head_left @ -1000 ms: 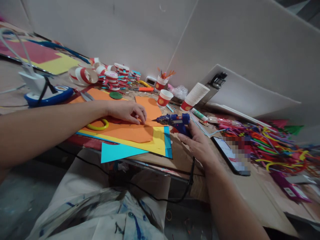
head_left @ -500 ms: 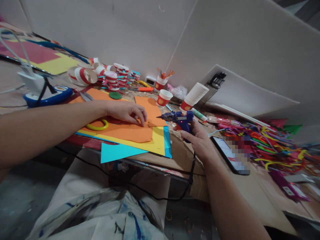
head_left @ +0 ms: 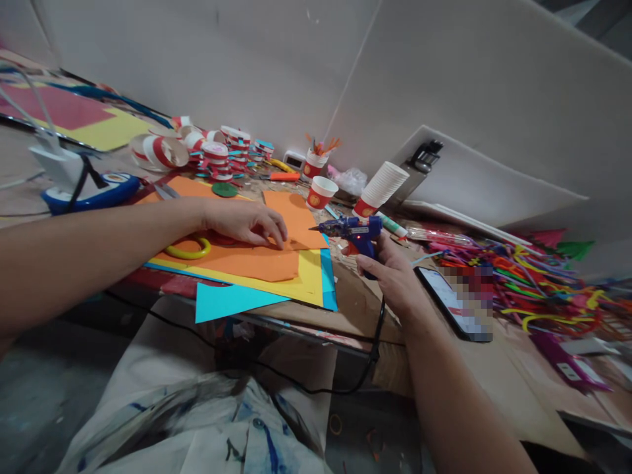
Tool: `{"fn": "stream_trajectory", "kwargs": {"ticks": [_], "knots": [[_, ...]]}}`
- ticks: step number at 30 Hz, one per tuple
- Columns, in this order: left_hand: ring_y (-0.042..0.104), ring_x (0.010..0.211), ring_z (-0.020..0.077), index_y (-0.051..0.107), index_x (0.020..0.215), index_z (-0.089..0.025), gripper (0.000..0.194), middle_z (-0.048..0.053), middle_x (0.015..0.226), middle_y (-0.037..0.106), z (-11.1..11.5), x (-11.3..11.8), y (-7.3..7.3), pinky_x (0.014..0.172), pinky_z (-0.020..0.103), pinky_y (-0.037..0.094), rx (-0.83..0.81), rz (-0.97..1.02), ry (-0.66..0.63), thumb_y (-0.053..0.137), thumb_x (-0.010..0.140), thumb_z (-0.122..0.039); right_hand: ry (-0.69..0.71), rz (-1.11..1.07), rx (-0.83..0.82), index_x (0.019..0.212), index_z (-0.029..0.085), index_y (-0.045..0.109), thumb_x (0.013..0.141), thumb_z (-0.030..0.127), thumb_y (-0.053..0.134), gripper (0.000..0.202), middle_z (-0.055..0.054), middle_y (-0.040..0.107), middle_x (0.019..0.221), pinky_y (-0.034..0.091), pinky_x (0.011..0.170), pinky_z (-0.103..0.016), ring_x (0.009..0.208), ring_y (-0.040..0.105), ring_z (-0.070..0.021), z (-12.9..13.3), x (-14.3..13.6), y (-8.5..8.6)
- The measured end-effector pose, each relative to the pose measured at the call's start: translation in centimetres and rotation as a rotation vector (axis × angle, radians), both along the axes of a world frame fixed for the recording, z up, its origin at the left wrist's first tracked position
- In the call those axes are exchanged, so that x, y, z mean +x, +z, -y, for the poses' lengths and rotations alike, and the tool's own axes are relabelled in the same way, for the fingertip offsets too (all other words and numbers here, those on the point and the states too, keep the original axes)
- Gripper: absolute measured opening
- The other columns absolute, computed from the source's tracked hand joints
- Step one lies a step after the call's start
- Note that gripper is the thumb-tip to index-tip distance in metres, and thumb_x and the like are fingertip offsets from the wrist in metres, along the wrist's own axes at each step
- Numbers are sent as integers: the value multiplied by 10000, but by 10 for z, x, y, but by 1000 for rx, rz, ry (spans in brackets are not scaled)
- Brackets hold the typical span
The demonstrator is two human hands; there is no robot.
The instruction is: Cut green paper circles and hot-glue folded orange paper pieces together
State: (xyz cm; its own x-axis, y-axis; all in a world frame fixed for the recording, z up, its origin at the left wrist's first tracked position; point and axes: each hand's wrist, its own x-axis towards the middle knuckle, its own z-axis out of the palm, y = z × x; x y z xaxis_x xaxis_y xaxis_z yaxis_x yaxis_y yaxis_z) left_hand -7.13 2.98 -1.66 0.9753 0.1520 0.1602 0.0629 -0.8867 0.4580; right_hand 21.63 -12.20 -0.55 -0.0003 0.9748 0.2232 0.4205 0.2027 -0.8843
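Note:
My right hand (head_left: 388,266) is wrapped round the handle of a blue glue gun (head_left: 363,236), whose nozzle points left above the edge of the orange paper. A small red light glows on the gun. My left hand (head_left: 251,224) is bent over the orange paper (head_left: 257,262), fingertips down and close together; whatever they pinch is too small to make out. Under the orange paper lie a yellow sheet (head_left: 311,283) and blue sheets (head_left: 328,280). Scissors with a yellow handle (head_left: 190,250) lie partly beneath my left wrist.
Behind stand a paper cup (head_left: 322,193), stacked cups (head_left: 382,187) and a cup of orange strips (head_left: 315,163). Decorated cups (head_left: 216,161) and a power strip (head_left: 91,191) are left. A phone (head_left: 457,306) and pipe cleaners (head_left: 533,283) lie right. A black cable (head_left: 379,336) hangs from the gun.
The view has shifted slightly, so most things appear a little further left. Both hands keep nearly the same pose, and the glue gun stays in my right hand.

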Motion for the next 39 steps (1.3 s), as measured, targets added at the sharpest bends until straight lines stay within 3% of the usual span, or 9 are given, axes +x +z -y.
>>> {"fn": "stream_trajectory", "kwargs": {"ticks": [4, 8, 13, 15, 24, 29, 35, 37, 39], "knots": [[638, 973, 133, 767, 1004, -268, 223, 47, 1191, 662, -2, -1, 0, 870, 192, 450, -18, -25, 7, 586, 874, -260, -31, -13, -14, 1267, 249, 507, 738, 290, 640, 547, -12, 637, 991, 409, 581, -249, 721, 545, -129, -3, 3, -3], [627, 1002, 142, 773, 940, -244, 193, 51, 1189, 663, -1, -3, -1, 857, 192, 456, -79, -17, 23, 593, 872, -260, -147, -92, -58, 1165, 217, 522, 700, 314, 650, 492, 6, 636, 882, 395, 568, -248, 613, 472, -101, -7, 6, -7], [631, 999, 138, 720, 1101, -231, 272, 76, 1209, 659, -1, -2, -3, 814, 181, 468, -69, -9, 39, 578, 871, -213, -286, -198, -83, 1005, 208, 536, 623, 307, 681, 420, 58, 562, 724, 377, 517, -227, 547, 453, -79, -12, 8, -8], [629, 1029, 143, 739, 1072, -243, 265, 72, 1215, 657, -2, -2, -2, 842, 182, 460, -58, -19, 13, 577, 868, -197, -333, -235, -84, 933, 209, 531, 608, 292, 680, 367, 74, 524, 664, 362, 486, -212, 526, 456, -76, -15, 9, -9], [622, 1044, 165, 762, 902, -199, 189, 86, 1227, 648, 5, -3, 4, 878, 227, 471, -116, -48, 43, 587, 872, -261, -504, -343, -196, 714, 182, 509, 664, 162, 648, 149, 67, 488, 539, 368, 433, -183, 447, 435, -61, -40, 14, -3], [626, 1014, 154, 689, 1150, -200, 307, 100, 1272, 621, 8, -2, 7, 789, 189, 484, -72, -75, 57, 588, 862, -230, -538, -377, -216, 706, 183, 497, 706, 125, 633, 147, 56, 503, 521, 393, 429, -188, 432, 457, -72, -65, 17, -1], [602, 1082, 170, 745, 1004, -206, 219, 94, 1276, 608, 11, -1, 11, 848, 208, 480, -36, -111, 51, 576, 873, -257, -645, -383, -205, 755, 190, 509, 767, 105, 605, 129, 57, 510, 555, 430, 449, -208, 446, 465, -82, -96, 25, -10], [602, 1083, 177, 745, 985, -198, 211, 100, 1278, 605, 12, -2, 12, 864, 227, 484, -59, -110, 64, 584, 869, -271, -669, -362, -206, 847, 173, 563, 818, 117, 584, 66, 16, 586, 668, 485, 516, -239, 544, 542, -107, -105, 28, -13], [601, 1088, 183, 745, 955, -194, 196, 101, 1279, 604, 13, -2, 12, 885, 244, 483, -86, -110, 73, 597, 861, -283, -675, -329, -220, 1025, 149, 599, 882, 209, 585, 155, -48, 651, 916, 547, 664, -310, 759, 626, -153, -111, 31, -17]]}}
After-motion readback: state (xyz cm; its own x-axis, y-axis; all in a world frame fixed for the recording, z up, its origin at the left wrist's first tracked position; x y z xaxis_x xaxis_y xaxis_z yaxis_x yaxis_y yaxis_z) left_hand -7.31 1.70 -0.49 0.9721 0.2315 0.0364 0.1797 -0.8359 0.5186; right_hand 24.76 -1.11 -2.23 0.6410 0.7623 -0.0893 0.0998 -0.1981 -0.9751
